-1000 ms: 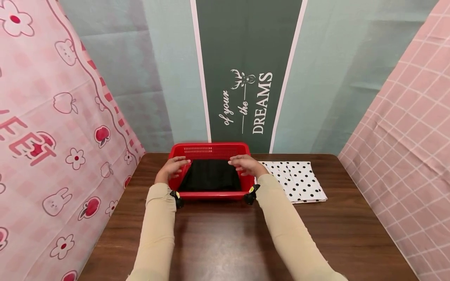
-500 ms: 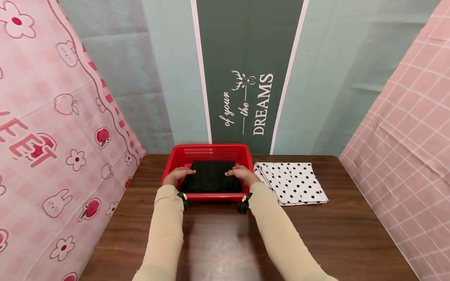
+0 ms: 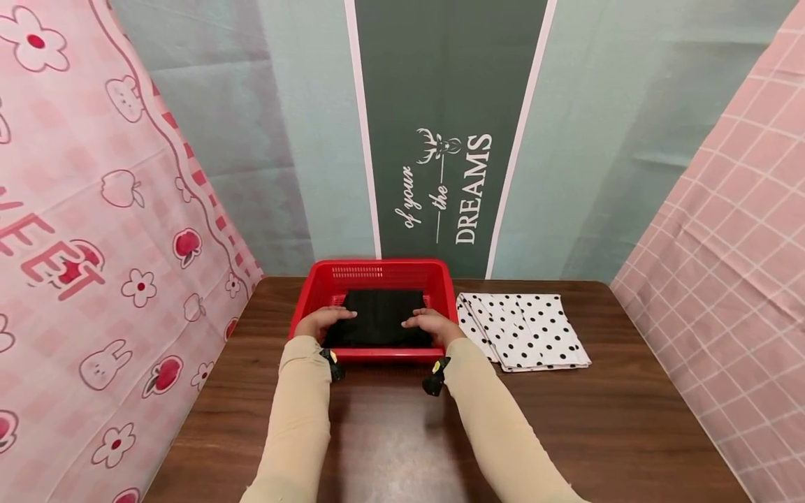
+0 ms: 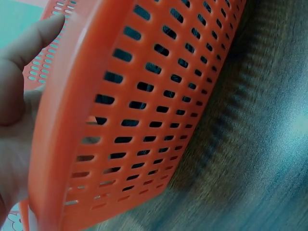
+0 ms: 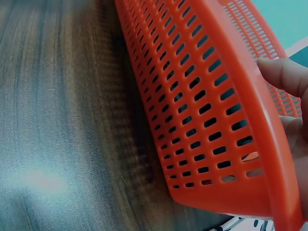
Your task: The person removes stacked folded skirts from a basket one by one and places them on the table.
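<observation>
A folded black cloth [image 3: 382,318] lies inside a red slotted plastic basket [image 3: 380,354]. My left hand [image 3: 317,323] reaches over the basket's front left part, its thumb side over the cloth's left edge. Opposite it, my right hand [image 3: 437,325] is at the cloth's right edge, thumb pointing inward. In the left wrist view the thumb [image 4: 41,39] stretches out behind the basket rim, and the right wrist view shows the other thumb [image 5: 284,74] the same way. Most other fingers are hidden, so whether they go round the cloth is not shown.
A folded white cloth with black dots [image 3: 531,332] lies right of the basket on the dark wooden table [image 3: 390,433]. Printed fabric hangs along the back and both sides. The basket stands near the table's back edge.
Both hands have come down from above the basket to the sides of the black cloth and closer together. Basket and dotted cloth have stayed in place; the head view has shifted slightly.
</observation>
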Action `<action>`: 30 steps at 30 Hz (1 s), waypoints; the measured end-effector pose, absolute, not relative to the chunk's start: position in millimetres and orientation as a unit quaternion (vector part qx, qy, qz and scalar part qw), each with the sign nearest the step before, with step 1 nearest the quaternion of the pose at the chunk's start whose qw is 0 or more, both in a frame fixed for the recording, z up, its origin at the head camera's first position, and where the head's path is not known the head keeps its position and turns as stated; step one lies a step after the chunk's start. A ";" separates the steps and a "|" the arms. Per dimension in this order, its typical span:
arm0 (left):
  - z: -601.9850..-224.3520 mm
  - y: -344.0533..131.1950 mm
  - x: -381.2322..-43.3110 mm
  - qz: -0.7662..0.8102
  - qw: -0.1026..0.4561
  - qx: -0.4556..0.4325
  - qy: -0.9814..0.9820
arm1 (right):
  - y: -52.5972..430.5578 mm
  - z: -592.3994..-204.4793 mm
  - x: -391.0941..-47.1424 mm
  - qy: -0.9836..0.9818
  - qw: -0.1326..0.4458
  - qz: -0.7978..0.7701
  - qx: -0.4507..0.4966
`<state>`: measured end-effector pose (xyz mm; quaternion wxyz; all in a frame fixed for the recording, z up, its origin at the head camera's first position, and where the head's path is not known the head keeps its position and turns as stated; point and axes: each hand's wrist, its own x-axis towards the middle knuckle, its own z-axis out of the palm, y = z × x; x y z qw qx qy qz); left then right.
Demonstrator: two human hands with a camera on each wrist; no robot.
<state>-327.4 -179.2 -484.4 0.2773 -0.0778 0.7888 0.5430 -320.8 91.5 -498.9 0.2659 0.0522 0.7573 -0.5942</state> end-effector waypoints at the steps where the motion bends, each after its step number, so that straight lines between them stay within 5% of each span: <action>1: -484.6 -178.7 -327.7 0.550 0.281 -0.079 0.783 | 91.3 -499.9 -320.1 0.756 0.266 -0.595 0.053; 19: -490.2 -174.9 -334.6 0.575 0.235 -0.046 0.782 | 89.7 -502.4 -322.3 0.749 0.225 -0.619 0.068; 30: -484.3 -175.2 -331.7 0.554 0.238 0.000 0.798 | 88.2 -503.3 -326.3 0.736 0.250 -0.627 0.045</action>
